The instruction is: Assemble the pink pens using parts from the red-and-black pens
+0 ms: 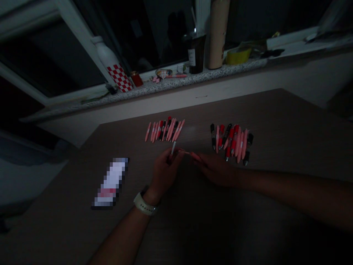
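My left hand (pixel 164 170) is closed around a small white pen part (pixel 173 147) that sticks up from the fingers. My right hand (pixel 216 170) pinches a pink pen piece (pixel 192 155) that points toward the left hand; the two pieces almost meet. Both hands rest low over the brown table (pixel 275 117). Beyond the left hand lies a row of several pink and red pens (pixel 165 129). Just beyond the right hand lies a second group of pink, red and black pens (pixel 232 141). A pale watch (pixel 143 204) sits on my left wrist.
A blurred-out flat object (pixel 110 183) lies on the table left of my left hand. The window sill (pixel 176 84) behind holds a white bottle with a red check pattern (pixel 113 64), a dark bottle (pixel 196 53), a tall tan cylinder (pixel 218 33) and a yellow roll (pixel 237 56). The scene is dim.
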A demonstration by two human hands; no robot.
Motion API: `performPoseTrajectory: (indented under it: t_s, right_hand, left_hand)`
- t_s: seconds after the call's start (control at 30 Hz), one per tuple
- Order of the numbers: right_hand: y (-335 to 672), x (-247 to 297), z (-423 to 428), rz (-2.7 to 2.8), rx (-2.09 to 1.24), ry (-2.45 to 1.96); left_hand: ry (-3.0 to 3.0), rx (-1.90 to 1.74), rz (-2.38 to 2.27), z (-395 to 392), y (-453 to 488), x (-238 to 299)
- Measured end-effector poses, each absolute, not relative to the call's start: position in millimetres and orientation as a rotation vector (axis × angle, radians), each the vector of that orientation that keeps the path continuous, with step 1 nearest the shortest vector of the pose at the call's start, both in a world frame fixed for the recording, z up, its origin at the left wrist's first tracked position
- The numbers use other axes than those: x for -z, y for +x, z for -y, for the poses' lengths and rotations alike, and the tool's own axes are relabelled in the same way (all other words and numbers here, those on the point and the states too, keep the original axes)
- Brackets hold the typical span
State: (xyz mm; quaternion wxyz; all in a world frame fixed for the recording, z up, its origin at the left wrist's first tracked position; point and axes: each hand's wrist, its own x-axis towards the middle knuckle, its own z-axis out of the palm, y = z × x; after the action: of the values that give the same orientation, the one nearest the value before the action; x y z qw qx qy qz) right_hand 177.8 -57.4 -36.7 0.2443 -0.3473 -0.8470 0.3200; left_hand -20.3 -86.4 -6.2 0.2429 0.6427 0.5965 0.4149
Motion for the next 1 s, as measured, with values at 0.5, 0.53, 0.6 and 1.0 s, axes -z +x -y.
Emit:
performPoseTrajectory:
  t_s: [0.5,0.53,0.6,1.0]
  right_hand:
    - [180.7,38.0,59.5,2.458,-0.641,-1.012]
    - [180.8,37.9,59.9,2.468,-0.621,-1.016]
    - [181.1,38.1,60.8,2.485,-0.597,-1.028]
    - [178.3,37.6,53.6,2.080,-1.032,-0.992]
  left_hand:
    - [2.080,-1.078,-1.462,86.0,-20.9,7.5]
    - [2.103,-1.069,-1.431,85.9,-21.3,8.0]
    - [2.149,-1.043,-1.388,85.7,-22.6,9.7]
    - [2.069,-0.976,-1.335,89.6,-20.3,10.8]
